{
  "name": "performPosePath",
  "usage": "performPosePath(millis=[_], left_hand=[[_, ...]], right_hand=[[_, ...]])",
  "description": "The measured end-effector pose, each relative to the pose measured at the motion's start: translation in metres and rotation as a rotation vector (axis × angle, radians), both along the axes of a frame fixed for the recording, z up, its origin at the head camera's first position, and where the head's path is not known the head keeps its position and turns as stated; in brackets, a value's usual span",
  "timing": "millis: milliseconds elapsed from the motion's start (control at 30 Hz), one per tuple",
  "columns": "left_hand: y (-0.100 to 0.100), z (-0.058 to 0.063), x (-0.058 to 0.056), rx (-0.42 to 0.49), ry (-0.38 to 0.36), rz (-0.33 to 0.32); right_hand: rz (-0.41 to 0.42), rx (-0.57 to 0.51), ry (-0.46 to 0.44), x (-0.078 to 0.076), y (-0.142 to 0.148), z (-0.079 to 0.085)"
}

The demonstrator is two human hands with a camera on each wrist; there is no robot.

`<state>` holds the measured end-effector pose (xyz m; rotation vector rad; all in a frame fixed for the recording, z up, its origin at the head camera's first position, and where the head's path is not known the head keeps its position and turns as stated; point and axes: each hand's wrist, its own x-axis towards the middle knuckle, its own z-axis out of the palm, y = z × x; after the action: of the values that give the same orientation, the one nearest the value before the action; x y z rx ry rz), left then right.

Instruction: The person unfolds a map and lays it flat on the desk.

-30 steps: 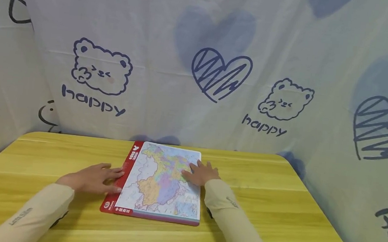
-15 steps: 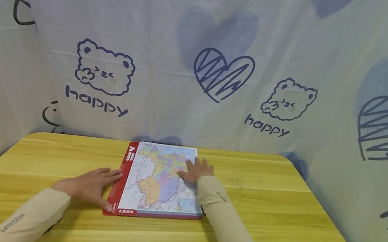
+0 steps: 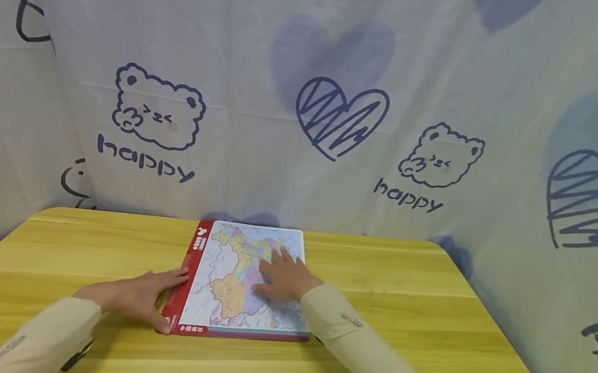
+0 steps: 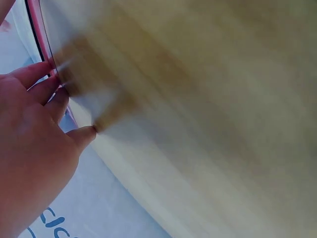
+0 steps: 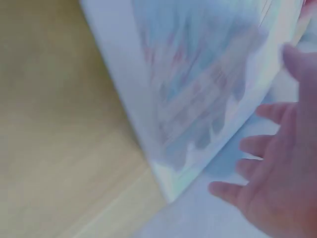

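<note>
A China map board (image 3: 229,294) with a red left border lies on the wooden table, its coloured side up. Its front edge shows a second, purplish layer beneath, like a stack. My left hand (image 3: 131,296) spreads along the red border, fingertips at the edge and thumb at the near left corner. In the left wrist view, fingertips of the left hand (image 4: 39,124) meet the board's red edge. Over the map's right half is my right hand (image 3: 286,278), its fingers spread. The right wrist view has the right hand (image 5: 272,158) beside its reflection in the glossy map (image 5: 198,89).
A yellow wood-grain table (image 3: 400,316) extends to both sides of the board. Behind it hangs a pale cloth (image 3: 247,163) printed with hearts, bears and lettering, which also closes off the left and right sides.
My right hand has moved from the map's right edge leftward over its middle. My left thumb has slid down to the near corner. The board has turned slightly, its far end shifting left.
</note>
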<state>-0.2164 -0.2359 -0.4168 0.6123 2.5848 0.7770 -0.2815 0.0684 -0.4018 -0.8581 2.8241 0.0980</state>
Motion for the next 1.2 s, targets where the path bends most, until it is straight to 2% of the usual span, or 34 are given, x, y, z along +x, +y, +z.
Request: performPosePath(millis=[167, 300, 367, 500, 733, 900, 1200], left_hand=[[-0.004, -0.001, 0.002, 0.011, 0.027, -0.010], [-0.006, -0.001, 0.003, -0.021, 0.051, -0.011], [-0.006, -0.001, 0.004, -0.039, 0.064, -0.014], [-0.005, -0.001, 0.004, -0.065, 0.092, -0.023], [-0.004, -0.003, 0.005, -0.039, 0.042, 0.006], [-0.003, -0.004, 0.005, -0.035, 0.034, 0.013], [0.000, -0.003, 0.003, -0.030, 0.041, 0.003]], right_hand=[[0.241, -0.006, 0.031, 0.033, -0.003, 0.005], [0.342, -0.006, -0.023, 0.054, -0.001, 0.005], [0.358, -0.004, -0.040, 0.059, 0.002, 0.002], [0.354, 0.012, -0.013, 0.061, 0.008, -0.007], [0.347, 0.051, 0.045, 0.059, 0.014, -0.017], [0.373, 0.072, 0.121, 0.060, 0.015, -0.018], [0.463, 0.144, 0.311, 0.062, 0.016, -0.020]])
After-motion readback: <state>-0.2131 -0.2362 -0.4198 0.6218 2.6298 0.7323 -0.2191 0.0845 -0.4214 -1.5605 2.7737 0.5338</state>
